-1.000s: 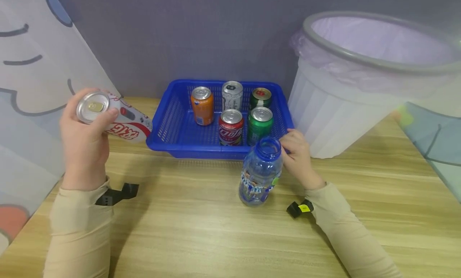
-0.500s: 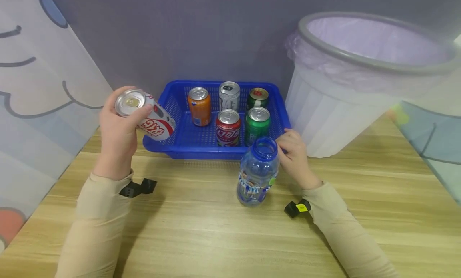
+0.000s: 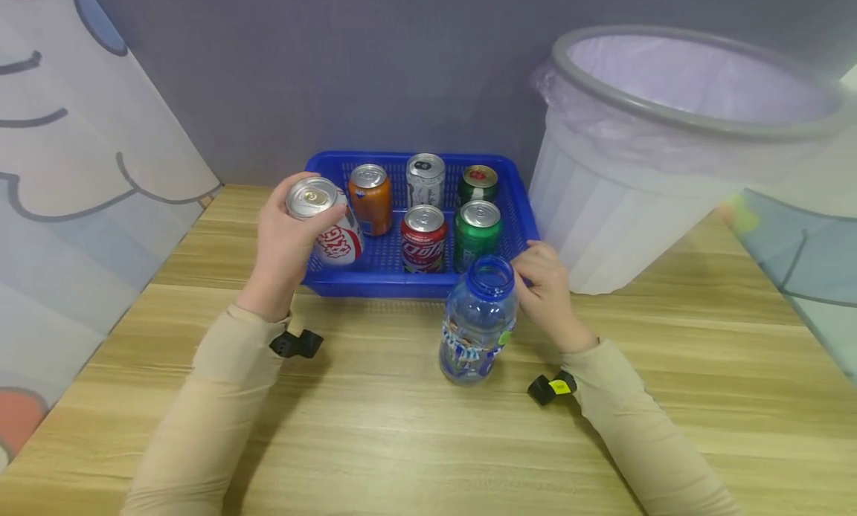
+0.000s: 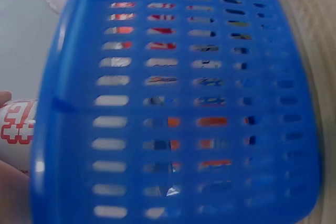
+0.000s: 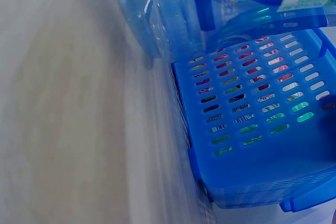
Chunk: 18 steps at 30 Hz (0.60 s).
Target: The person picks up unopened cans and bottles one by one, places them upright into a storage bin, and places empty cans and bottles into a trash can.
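My left hand (image 3: 276,241) grips a white and red soda can (image 3: 340,242), tilted slightly, at the left end of the blue plastic basket (image 3: 375,285). The can's printed side (image 4: 18,124) also shows beyond the basket wall (image 4: 68,145) in the left wrist view. Curled fingers of my right hand (image 3: 550,289) hold the basket's front right corner. Just left of that hand, a clear blue plastic bottle (image 3: 483,311) stands uncapped on the table. Inside the basket stand an orange can (image 3: 372,204), a red can (image 3: 424,244), a green can (image 3: 477,241), a white can (image 3: 425,185) and a dark green can (image 3: 478,185).
A tall white bin (image 3: 596,196) with a grey rim and pale purple liner stands right of the basket. Behind everything rises a grey partition (image 3: 268,70). The wooden table (image 3: 375,442) stretches in front of the basket and bottle.
My left hand has carried the white and red can rightward, from beside the basket to over its left end, and the can is more upright. The right hand and bottle have stayed put.
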{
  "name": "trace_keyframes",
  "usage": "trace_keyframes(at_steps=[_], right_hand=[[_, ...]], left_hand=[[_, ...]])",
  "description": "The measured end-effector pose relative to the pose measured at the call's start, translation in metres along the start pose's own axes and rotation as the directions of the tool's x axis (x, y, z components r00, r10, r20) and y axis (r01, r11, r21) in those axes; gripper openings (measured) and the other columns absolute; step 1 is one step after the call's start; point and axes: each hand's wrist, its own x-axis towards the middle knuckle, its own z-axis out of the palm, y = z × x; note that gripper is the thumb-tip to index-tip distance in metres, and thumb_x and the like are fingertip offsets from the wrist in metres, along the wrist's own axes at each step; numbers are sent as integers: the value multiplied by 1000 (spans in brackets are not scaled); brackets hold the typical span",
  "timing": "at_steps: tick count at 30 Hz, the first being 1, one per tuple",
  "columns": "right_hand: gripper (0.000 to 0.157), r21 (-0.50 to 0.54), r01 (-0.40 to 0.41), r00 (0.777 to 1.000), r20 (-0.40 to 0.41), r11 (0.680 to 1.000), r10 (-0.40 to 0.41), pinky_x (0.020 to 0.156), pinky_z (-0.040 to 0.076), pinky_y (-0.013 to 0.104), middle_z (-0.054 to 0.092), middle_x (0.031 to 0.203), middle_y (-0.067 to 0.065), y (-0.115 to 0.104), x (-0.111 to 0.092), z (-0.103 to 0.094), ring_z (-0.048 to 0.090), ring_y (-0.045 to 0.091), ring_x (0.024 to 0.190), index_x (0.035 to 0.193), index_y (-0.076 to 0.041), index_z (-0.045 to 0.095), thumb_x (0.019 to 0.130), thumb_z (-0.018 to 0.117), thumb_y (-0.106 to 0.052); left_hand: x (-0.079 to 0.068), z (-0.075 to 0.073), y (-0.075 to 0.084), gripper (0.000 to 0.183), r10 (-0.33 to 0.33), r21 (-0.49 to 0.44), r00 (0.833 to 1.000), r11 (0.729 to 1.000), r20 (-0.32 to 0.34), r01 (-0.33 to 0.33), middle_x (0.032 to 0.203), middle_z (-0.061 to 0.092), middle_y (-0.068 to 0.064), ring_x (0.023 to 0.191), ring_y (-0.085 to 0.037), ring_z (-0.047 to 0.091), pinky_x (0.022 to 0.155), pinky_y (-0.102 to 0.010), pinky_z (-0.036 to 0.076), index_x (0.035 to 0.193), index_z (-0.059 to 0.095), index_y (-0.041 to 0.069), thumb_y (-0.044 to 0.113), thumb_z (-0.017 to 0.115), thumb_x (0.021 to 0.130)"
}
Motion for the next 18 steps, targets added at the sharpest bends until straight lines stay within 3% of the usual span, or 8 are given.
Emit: trace_keyframes(at_steps=[7,18], right_hand=[[54,-16,5,1000,15,1000,-5,98,37,34,62,62,12,2,-2,0,51,27,67,57,-1,57,98,48,-35],[49,-14,-2,1000,28,1000,2,97,37,39,63,64,13,0,-1,-2,52,28,68,58,-1,57,97,49,-29]], left_hand=[[8,9,-10,60,-41,219,999,975,17,36,113,58,-4,102,-14,55,89,-28,47,128,53,10,16,79,74],[18,13,-20,61,-167,308,978,943,122,122,115,58,-6,102,-17,54,86,-30,46,128,50,10,25,79,76]])
